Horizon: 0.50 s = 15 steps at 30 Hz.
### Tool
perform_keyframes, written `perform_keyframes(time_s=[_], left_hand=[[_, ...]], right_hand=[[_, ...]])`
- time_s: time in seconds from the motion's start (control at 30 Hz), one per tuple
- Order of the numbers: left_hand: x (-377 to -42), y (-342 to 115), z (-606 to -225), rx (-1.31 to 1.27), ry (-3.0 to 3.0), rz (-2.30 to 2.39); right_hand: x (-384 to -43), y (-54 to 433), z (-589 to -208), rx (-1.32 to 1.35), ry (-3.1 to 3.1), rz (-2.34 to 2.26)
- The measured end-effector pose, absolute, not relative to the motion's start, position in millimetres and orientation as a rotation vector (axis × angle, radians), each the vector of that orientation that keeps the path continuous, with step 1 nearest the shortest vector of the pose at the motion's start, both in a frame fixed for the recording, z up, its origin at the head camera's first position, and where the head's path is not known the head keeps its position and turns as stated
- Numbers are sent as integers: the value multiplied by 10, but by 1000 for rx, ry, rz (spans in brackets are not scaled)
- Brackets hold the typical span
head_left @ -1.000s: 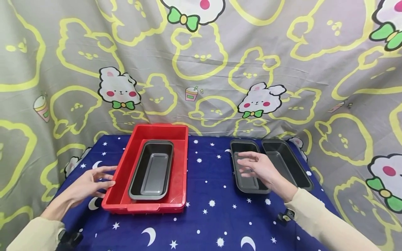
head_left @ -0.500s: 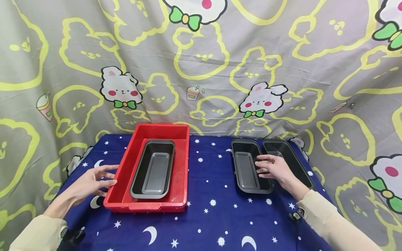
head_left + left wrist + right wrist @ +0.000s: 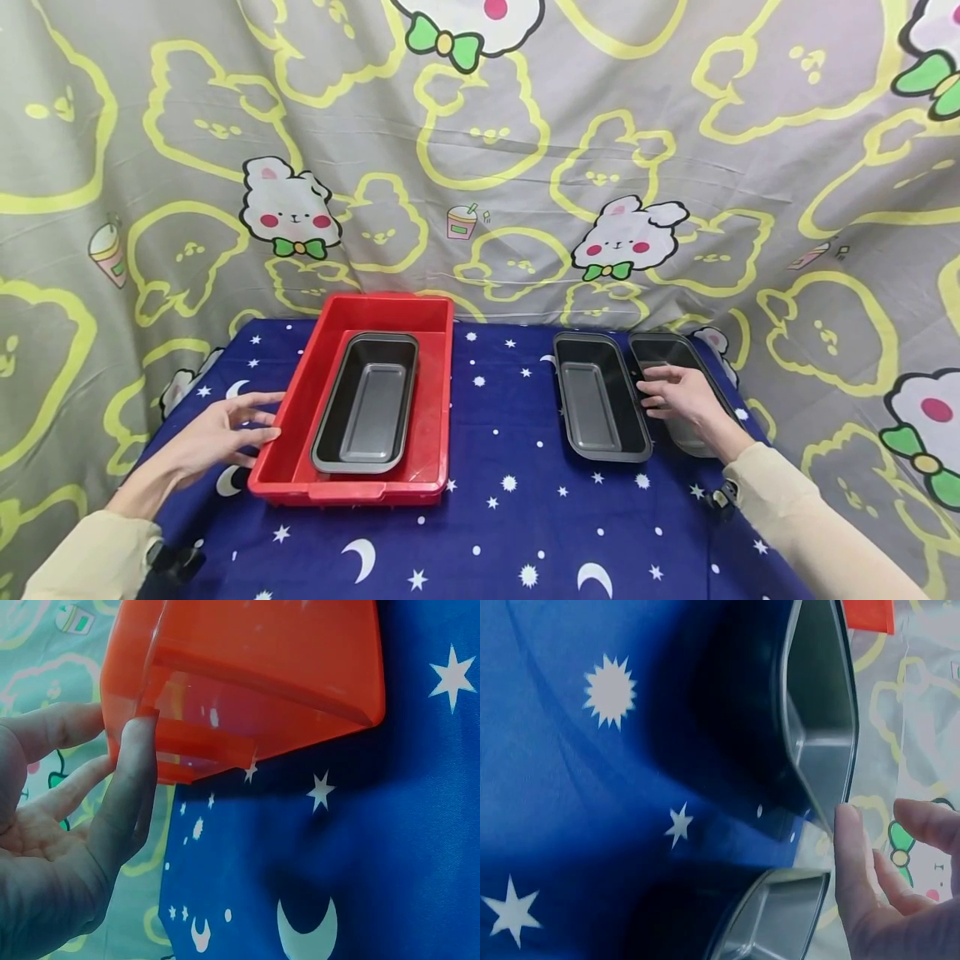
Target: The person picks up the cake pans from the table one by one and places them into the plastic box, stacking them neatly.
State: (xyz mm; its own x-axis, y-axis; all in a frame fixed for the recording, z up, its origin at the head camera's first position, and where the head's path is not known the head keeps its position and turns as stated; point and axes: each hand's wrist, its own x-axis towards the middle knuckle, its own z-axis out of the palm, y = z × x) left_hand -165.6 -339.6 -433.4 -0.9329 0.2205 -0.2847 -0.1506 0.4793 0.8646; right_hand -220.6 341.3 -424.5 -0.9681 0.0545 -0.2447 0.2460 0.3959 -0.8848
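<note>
A red plastic tray (image 3: 292, 400) lies on the left side of the table, with a dark loaf pan (image 3: 371, 408) inside it. My left hand (image 3: 213, 433) touches the tray's outer left wall with extended fingers; in the left wrist view, its fingertips (image 3: 139, 735) meet the tray's rim. Two more dark loaf pans stand side by side on the right: a nearer-to-centre pan (image 3: 592, 400) and a far-right pan (image 3: 660, 346). Over the far-right pan is my right hand (image 3: 686, 400), holding nothing, its fingertips close to the centre pan's right rim. Whether they touch it I cannot tell.
A dark blue cloth (image 3: 480, 517) with white stars and moons covers the table. Behind and around it hangs a grey curtain (image 3: 517, 192) with yellow outlines and rabbit prints. Between the red tray and the right-hand pans lies a strip of bare cloth.
My right hand has moved rightward, from above the centre loaf pan to over the far-right one. My left hand stays against the red tray, and the pans keep their places.
</note>
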Motion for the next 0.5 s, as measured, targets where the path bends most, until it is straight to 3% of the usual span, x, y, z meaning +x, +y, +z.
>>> perform_keyframes(time_s=[0.5], left_hand=[[-1655,-3394,-4339,61,2366,1455]], right_hand=[[-2218,3449,-4300,271,2423,-1614]])
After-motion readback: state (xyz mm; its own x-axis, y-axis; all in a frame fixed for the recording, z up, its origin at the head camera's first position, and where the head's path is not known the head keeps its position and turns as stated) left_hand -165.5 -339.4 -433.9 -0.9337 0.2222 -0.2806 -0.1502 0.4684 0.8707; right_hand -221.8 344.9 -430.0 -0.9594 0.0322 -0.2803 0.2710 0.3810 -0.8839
